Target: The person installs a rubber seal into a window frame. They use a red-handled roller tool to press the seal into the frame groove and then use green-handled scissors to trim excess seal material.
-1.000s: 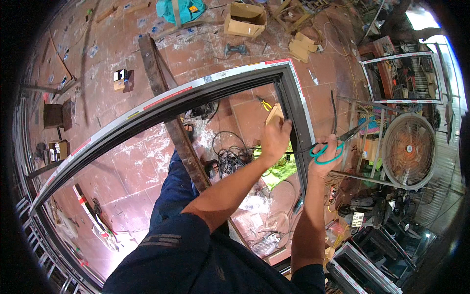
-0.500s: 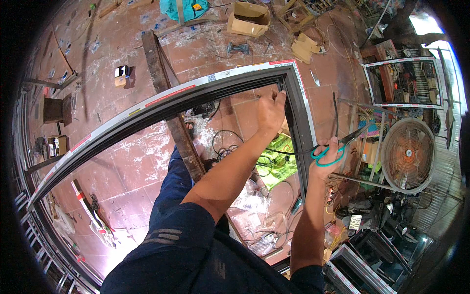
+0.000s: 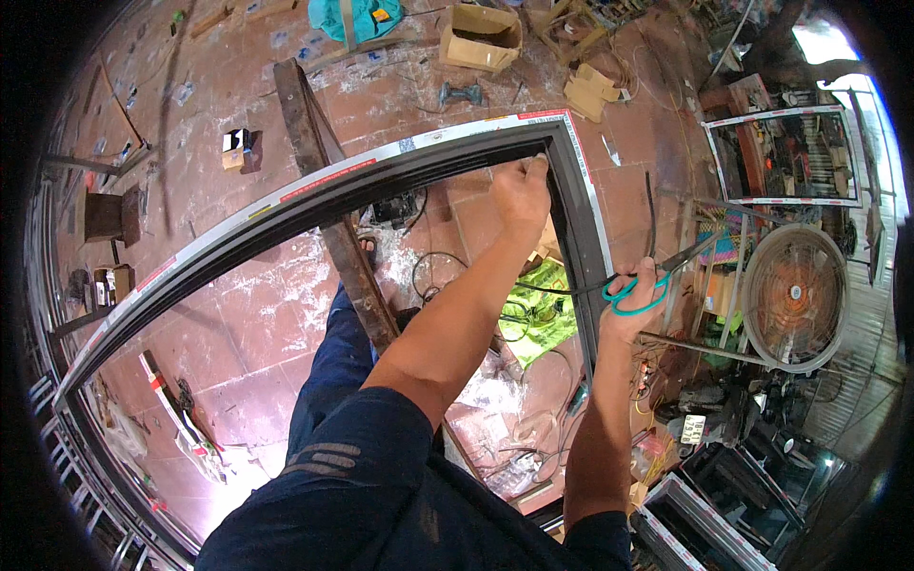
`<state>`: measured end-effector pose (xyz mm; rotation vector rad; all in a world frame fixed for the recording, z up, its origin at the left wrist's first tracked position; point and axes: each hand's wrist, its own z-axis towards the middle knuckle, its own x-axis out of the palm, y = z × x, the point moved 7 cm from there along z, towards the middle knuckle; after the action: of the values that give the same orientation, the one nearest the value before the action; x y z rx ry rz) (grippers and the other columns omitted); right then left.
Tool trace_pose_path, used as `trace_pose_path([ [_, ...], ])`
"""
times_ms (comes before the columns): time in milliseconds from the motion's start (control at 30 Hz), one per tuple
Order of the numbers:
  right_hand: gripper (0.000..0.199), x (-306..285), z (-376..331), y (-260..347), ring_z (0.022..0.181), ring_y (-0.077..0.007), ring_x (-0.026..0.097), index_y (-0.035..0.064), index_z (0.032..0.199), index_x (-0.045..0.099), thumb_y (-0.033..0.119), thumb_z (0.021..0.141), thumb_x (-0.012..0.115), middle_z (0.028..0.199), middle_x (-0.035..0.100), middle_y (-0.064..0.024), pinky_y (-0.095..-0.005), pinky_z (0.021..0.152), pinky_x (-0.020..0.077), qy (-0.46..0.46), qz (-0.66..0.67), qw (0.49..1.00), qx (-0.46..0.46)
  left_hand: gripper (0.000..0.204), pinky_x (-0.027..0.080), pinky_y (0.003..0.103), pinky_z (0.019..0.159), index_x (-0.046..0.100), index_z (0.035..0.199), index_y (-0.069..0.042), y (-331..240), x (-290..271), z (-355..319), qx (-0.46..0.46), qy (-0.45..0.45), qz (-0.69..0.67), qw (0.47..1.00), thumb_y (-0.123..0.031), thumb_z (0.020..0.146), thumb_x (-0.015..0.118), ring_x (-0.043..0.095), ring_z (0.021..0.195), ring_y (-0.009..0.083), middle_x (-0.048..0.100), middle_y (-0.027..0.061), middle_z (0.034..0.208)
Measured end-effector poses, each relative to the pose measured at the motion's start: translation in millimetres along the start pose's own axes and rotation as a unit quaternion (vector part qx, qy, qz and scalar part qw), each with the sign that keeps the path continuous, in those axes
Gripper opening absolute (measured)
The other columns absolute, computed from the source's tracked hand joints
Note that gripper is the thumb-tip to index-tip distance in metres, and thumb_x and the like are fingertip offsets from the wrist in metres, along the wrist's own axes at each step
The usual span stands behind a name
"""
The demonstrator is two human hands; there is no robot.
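Observation:
A dark grey window frame [image 3: 583, 200] with white protective tape along its outer edge lies in front of me. My left hand [image 3: 522, 192] is closed at the inner groove of its far bar, close to the right corner. What its fingers pinch is hidden. Right of the frame's side bar, my right hand [image 3: 632, 305] holds scissors [image 3: 636, 303] with teal handles, the dark blades pointing away to the upper right. A thin black strip [image 3: 651, 214] also passes through that hand; one end sticks up, and another length crosses the side bar leftward.
A rusty metal beam [image 3: 357, 276] runs beneath the frame. On the tiled floor lie a bright yellow-green bag [image 3: 543, 328], cables and an open cardboard box [image 3: 481, 40]. A large round fan [image 3: 796, 297] stands at the right, below another taped frame [image 3: 783, 202].
My left hand has shifted a little left along the far bar, away from the corner. The right hand still holds the scissors in nearly the same place.

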<state>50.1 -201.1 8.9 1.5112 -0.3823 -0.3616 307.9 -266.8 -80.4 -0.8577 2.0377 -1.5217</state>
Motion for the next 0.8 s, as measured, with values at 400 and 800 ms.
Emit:
trace_pose_path([
  [400,0.037,2.8,-1.6,1.3,0.044,-0.0153,0.053,0.0022,0.105,0.052,0.030,0.096,0.076,0.078,0.066,-0.0163,-0.0266,0.041,0.0388,-0.001,-0.001,1.000,-0.010,0.050,0.052,0.051,0.086,0.078,0.096,0.001,-0.1,9.6,1.5,-0.053,0.037,0.098,0.993,-0.044,0.100,0.057,0.070,0.095,0.0473,0.073,0.0301,0.095],
  [800,0.031,8.5,-6.6,8.2,0.043,-0.0155,0.052,-0.0006,0.108,0.054,0.022,0.097,0.071,0.078,0.067,-0.0168,-0.0268,0.039,0.0381,-0.013,-0.003,1.000,-0.013,0.033,0.060,0.054,0.074,0.074,0.088,-0.004,-46.0,-1.2,-18.5,0.204,0.139,0.372,0.895,-0.033,0.097,0.060,0.074,0.079,0.0439,0.073,0.0259,0.083],
])
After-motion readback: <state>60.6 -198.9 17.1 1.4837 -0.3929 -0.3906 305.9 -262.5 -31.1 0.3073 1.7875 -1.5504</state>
